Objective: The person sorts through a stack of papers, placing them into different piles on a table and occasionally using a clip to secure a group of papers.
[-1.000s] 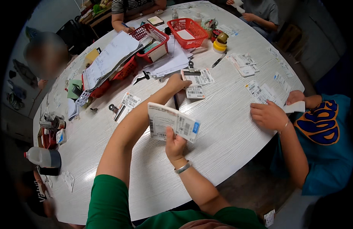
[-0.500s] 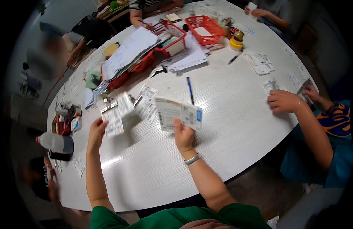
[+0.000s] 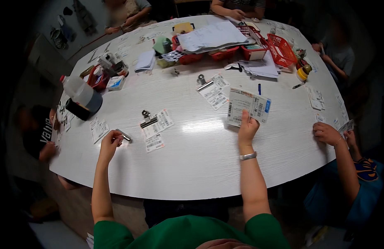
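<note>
My left hand (image 3: 110,145), above the table's front left, pinches a small silver metal clip (image 3: 124,135) by one end. To its right lie printed barcode labels (image 3: 158,123) in a bulldog clip (image 3: 148,121), with a loose label (image 3: 154,142) touching them on the near side. My right hand (image 3: 248,129) grips a stack of printed labels (image 3: 247,107), raised over the table with the thumb across the front. Beyond that stack, more labels (image 3: 217,93) lie flat in a second bulldog clip (image 3: 205,85). A few labels (image 3: 100,129) rest beyond my left hand.
At the left stand a plastic jug (image 3: 80,92) of dark liquid and a crowded red basket (image 3: 97,79). Papers (image 3: 212,36) and red baskets (image 3: 281,50) fill the far side. A blue pen (image 3: 259,89) lies behind my stack. A co-worker's hand (image 3: 326,133) handles labels at the right.
My left hand has let go of the clipped labels, now flat on the table, and moved left to hold a metal clip. My right hand keeps its stack. The view has turned left.
</note>
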